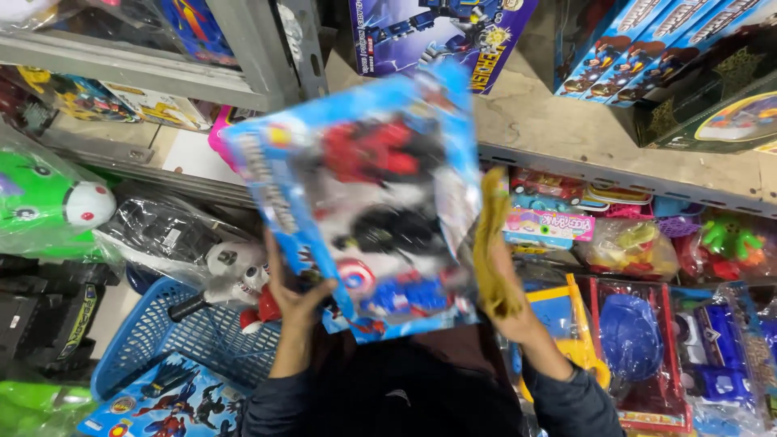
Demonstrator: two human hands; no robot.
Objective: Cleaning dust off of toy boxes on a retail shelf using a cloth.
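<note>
A toy pack sits between the left hand and right hand, in front of the shelf. A basket lies lower left; boxes stand on the shelf.

1 toy pkg, 1 cloth, 1 basket, 2 hands

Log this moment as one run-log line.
left hand: grips lower left edge of blue toy blister pack | right hand: holds yellow cloth at pack's right edge | below left: blue basket
</note>
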